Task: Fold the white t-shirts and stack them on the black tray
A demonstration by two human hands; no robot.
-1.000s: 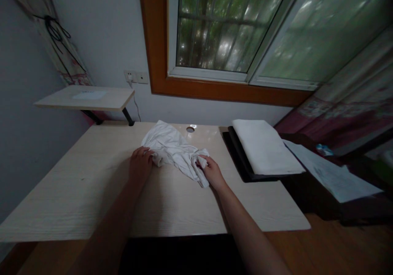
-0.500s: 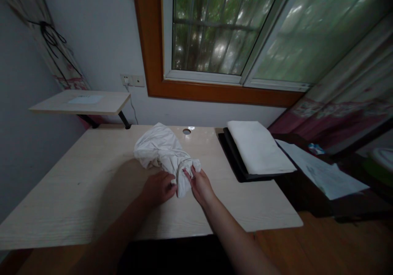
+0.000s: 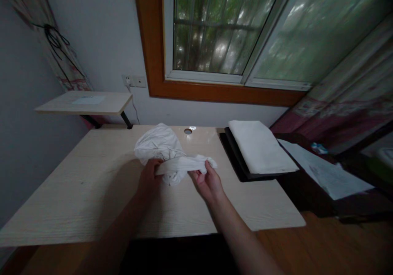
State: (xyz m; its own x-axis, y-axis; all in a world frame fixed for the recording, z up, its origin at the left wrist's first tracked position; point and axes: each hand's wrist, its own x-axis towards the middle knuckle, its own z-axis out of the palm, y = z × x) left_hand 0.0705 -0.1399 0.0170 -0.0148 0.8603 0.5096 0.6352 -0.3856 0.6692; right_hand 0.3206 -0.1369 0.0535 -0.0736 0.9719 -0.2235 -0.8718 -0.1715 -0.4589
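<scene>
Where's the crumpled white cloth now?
In the head view, the white cloth is left of centre on the desk, near the round hole, held by the left hand and right hand.

Shows no text that can be read. Bears faint marks along the far edge of a pale sheet [image 3: 89, 100] lying on the raised shelf [image 3: 115, 103], too small to make out. Carries grey, blurred traces, unreadable as words or figures, across a large loose paper [image 3: 327, 172] to the right of the desk [image 3: 67, 193]. Displays blue and white patches on a small item [image 3: 319, 147] beyond that paper, too blurred to yield any lettering or brand.
</scene>
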